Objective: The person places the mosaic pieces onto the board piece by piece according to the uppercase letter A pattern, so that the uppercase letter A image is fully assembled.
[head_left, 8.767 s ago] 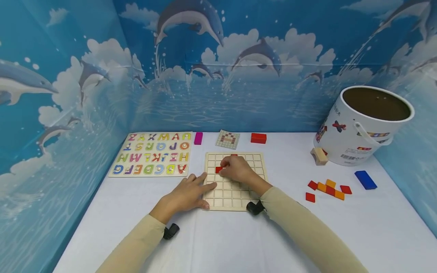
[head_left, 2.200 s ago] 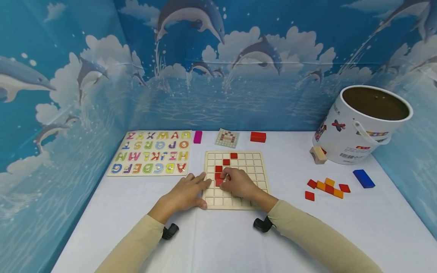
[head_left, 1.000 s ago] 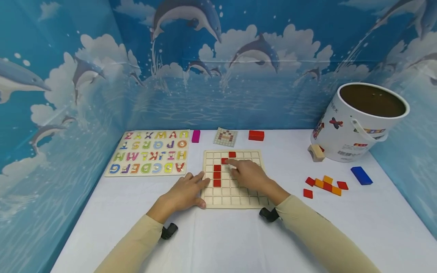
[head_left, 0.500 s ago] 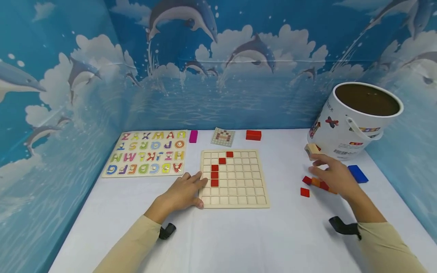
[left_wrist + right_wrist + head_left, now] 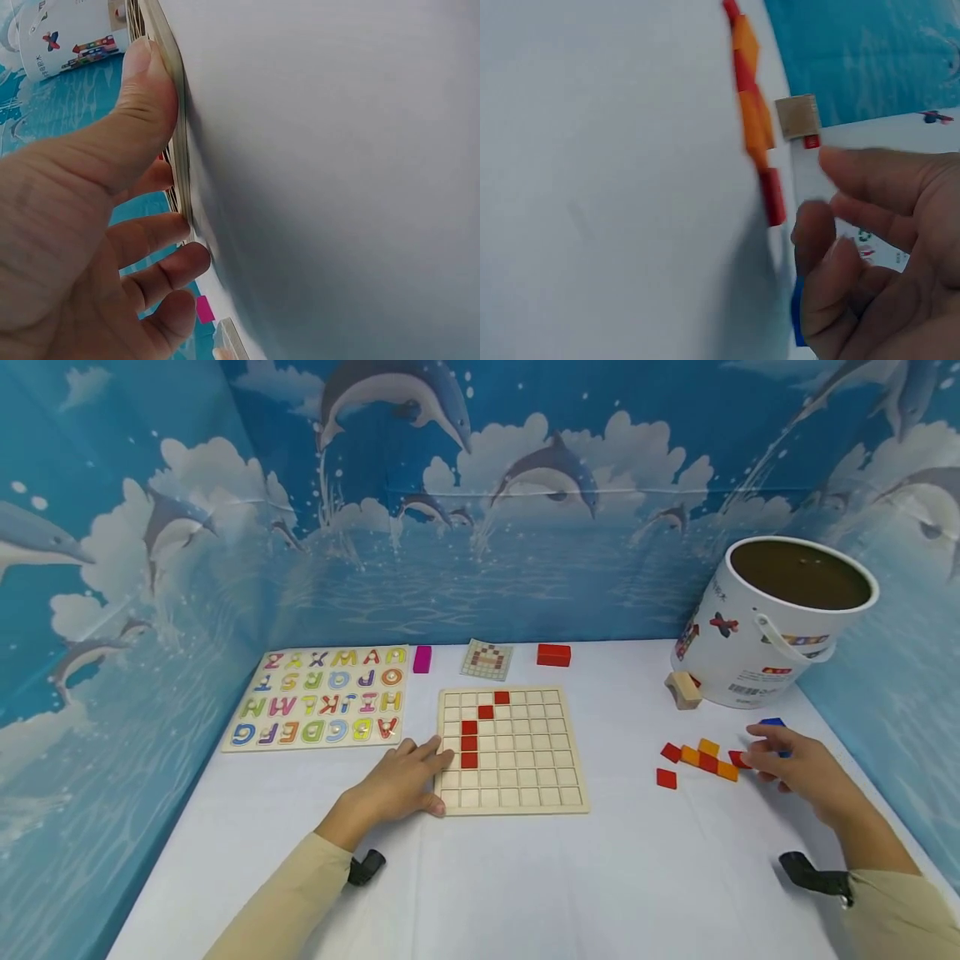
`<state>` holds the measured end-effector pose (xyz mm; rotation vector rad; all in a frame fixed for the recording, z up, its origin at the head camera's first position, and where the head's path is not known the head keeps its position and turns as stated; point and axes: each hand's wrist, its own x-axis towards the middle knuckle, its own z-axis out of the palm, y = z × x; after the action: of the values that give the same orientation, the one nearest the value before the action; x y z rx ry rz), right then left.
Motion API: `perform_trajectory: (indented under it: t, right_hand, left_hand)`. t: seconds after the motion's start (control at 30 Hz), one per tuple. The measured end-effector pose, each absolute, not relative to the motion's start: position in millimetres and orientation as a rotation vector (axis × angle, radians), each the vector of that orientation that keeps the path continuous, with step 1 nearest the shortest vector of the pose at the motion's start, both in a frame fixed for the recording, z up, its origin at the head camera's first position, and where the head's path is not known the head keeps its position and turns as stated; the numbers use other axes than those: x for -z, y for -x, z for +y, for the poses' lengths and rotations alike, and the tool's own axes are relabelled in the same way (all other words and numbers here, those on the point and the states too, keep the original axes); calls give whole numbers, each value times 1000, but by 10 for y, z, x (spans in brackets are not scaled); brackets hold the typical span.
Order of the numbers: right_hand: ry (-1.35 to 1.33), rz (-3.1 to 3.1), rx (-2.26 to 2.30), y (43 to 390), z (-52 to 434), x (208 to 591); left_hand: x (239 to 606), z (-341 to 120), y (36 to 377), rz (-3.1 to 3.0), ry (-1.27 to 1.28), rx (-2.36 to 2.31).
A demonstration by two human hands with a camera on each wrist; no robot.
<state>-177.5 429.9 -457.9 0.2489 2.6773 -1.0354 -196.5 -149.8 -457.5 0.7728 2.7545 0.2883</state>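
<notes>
A square wooden grid board point(image 5: 525, 752) lies mid-table, with several red tiles point(image 5: 469, 743) set in its upper left squares. My left hand point(image 5: 397, 781) rests at the board's left edge, fingers spread; the left wrist view shows its thumb point(image 5: 146, 97) against the rim. Over at the right, my right hand point(image 5: 806, 768) hovers with bent fingers beside a loose red tile point(image 5: 737, 759). Its fingertips sit right by that tile point(image 5: 773, 196) in the right wrist view, with nothing visible between them. More loose red and orange tiles point(image 5: 690, 756) lie to its left.
Behind the right hand lies a blue block point(image 5: 772, 722), partly hidden. A white bucket point(image 5: 757, 652) stands at the back right, a wooden arch block point(image 5: 683, 691) before it. Along the back are an alphabet board point(image 5: 315, 735), a magenta block point(image 5: 422, 659), a pattern card point(image 5: 487, 660) and a red block point(image 5: 553, 655).
Red tiles on the board have increased. My right hand touched an upper red tile there, then moved right to the loose tiles. My left hand has stayed at the board's edge.
</notes>
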Motion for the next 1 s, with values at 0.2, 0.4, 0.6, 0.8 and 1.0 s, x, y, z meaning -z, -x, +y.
perform_trajectory:
  t: [0.2,0.4,0.6,0.8,1.0]
  right_hand:
    - [-295,2704,878,1708,4328,4693]
    - [-289,2740,880,1738,4326,4738]
    - [-378,2690,1006,1784,4358,4760]
    - [-475,2544,1361,1791,4396,4737]
    - [-408,2259,1845,1959,4132,4566]
  left_hand:
    - [4607,-1475,1977,2737,-814,-287]
    - [4612,-1485,1991,2754,-811,-259]
    - [4602,-1489,1978,2751,-792,-276]
    - [4582,-1489,1967,2749,-797,-274]
    - [4568,-1495,1975,2755,-795,-262]
